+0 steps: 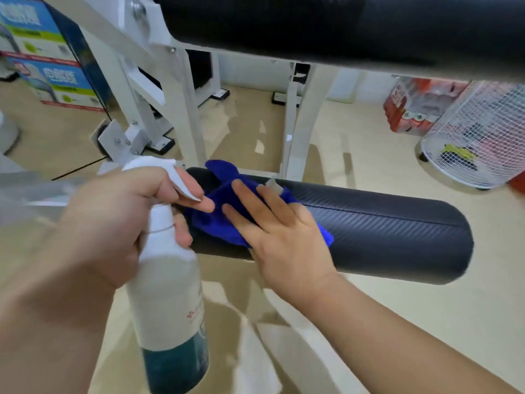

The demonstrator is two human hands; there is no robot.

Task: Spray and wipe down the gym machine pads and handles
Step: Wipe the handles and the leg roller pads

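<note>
Roller pad (pixel 383 231) horizontal, low on white frame (pixel 295 132). Spray bottle (pixel 167 294) gripped at neck by left hand (pixel 113 223), forefinger along trigger. Blue cloth (pixel 216 223) pressed onto pad's left end under flat, straight-fingered right hand (pixel 284 237). Wiping step; next probably sweeping cloth rightward along pad.

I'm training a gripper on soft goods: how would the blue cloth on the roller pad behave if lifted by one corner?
Probably floppy: the blue cloth drapes over the curved roller pad and bunches at its far end. Likely light: flat fingers of the right hand alone press it.
</note>
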